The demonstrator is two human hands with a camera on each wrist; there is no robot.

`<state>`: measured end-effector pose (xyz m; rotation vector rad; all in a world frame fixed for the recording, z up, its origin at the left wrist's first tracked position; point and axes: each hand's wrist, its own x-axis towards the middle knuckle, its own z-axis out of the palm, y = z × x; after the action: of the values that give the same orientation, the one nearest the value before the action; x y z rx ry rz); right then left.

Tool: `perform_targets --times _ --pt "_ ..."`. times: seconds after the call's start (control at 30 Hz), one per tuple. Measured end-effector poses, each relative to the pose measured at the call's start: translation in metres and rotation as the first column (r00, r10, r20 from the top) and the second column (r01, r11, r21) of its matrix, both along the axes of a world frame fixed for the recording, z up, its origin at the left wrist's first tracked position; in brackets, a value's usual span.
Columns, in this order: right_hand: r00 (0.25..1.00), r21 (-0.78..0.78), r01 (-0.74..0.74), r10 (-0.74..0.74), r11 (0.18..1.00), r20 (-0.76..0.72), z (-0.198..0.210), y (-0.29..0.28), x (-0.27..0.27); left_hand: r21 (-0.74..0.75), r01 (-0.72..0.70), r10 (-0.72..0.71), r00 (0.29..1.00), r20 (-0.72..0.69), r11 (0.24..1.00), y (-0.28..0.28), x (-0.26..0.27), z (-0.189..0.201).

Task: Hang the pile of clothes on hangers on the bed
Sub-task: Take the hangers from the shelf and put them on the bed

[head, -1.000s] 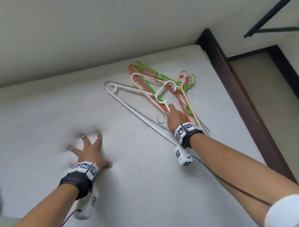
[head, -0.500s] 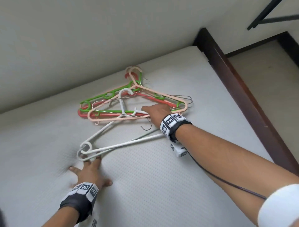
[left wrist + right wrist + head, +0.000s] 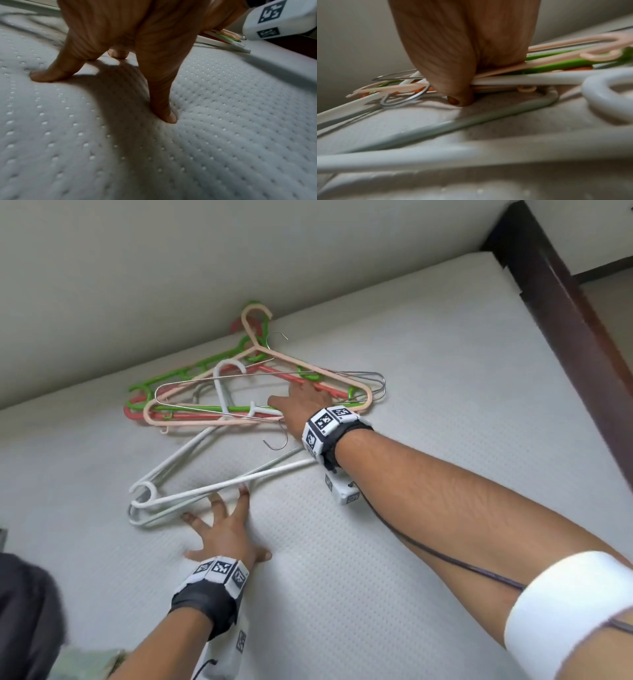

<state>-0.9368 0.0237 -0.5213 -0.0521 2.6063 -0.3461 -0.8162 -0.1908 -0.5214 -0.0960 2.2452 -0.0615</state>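
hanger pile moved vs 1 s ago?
Yes. The hanger pile swung away from the dark bed frame, toward the left hand; right hand grips it.

Head view: even, soft daylight with no glare; the mattress (image 3: 428, 405) is bright and its dotted texture sharp, though straight edges such as the dark bed frame (image 3: 561, 289) bow toward the corners from the wide lens. Left wrist view: dimmer; the left hand (image 3: 130, 40) throws a broad, soft-edged shadow toward the camera, so light comes from beyond the fingers. Right wrist view: dimmest and grainy; the nearest white hanger (image 3: 436, 155) is badly out of focus, the right hand (image 3: 462, 44) and the coloured hangers (image 3: 556, 60) behind it only slightly soft.
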Motion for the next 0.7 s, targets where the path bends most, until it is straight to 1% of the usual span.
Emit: perform_targets --times 0.13,0.17,0.23,0.3,0.4,0.47,0.7 --pt "0.999 -0.006 -0.037 0.037 0.999 -0.001 -0.006 0.007 -0.001 -0.028 0.033 -0.034 0.998 -0.047 0.999 0.005 0.007 0.004" --pt "0.999 0.003 -0.036 0.036 0.999 -0.023 -0.007 0.007 -0.001 -0.021 0.031 -0.032 0.998 -0.062 0.999 0.007 0.009 0.005" --pt "0.998 0.045 -0.013 0.016 0.999 -0.066 -0.007 0.006 0.002 0.009 0.048 -0.047 0.995 -0.093 0.999 0.005 0.013 0.006" --pt "0.996 0.087 -0.041 0.047 0.995 -0.078 -0.007 0.003 0.001 0.026 0.060 -0.057 0.991 -0.118 0.998 0.000 0.018 0.007" --pt "0.997 0.124 -0.062 0.066 0.990 -0.029 -0.004 0.002 -0.003 0.090 0.037 -0.025 0.991 -0.130 0.995 -0.004 0.022 0.004" --pt "0.997 0.149 -0.081 0.079 0.985 0.019 -0.001 0.004 -0.005 0.114 0.010 0.002 0.995 -0.100 0.993 -0.004 0.020 0.003" --pt "0.997 0.202 -0.077 0.069 0.976 0.047 -0.003 0.000 -0.008 0.164 -0.036 0.050 0.995 -0.081 0.986 -0.007 0.010 -0.006"
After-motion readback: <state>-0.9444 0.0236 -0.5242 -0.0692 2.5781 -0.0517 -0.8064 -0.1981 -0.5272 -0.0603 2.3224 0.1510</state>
